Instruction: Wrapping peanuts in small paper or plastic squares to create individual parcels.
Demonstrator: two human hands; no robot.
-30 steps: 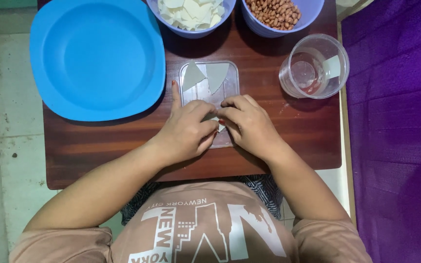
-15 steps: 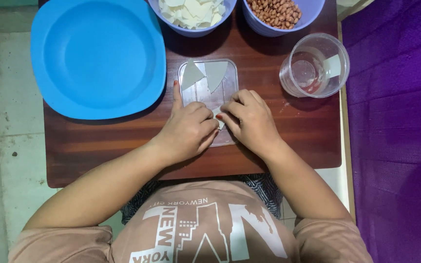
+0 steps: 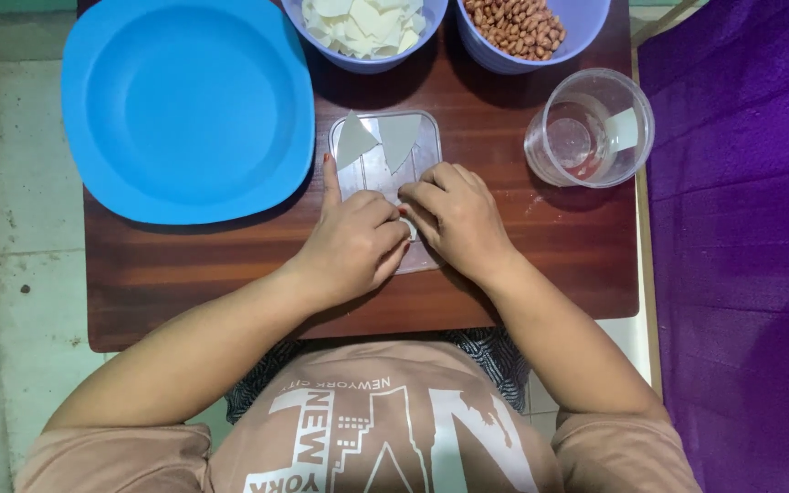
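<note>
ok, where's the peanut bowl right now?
Head view: the bowl of peanuts sits at the wooden table's far edge, right of the bowl of white pieces, behind the clear cup.

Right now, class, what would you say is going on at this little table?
A person seated at a small wooden table has both hands together over a clear plastic board. The left hand and right hand pinch something small between them; it is hidden. Two white wrapper pieces lie on the board's far end. Beyond stand a bowl of white wrappers, a bowl of peanuts, a clear cup and a blue plate.
</note>
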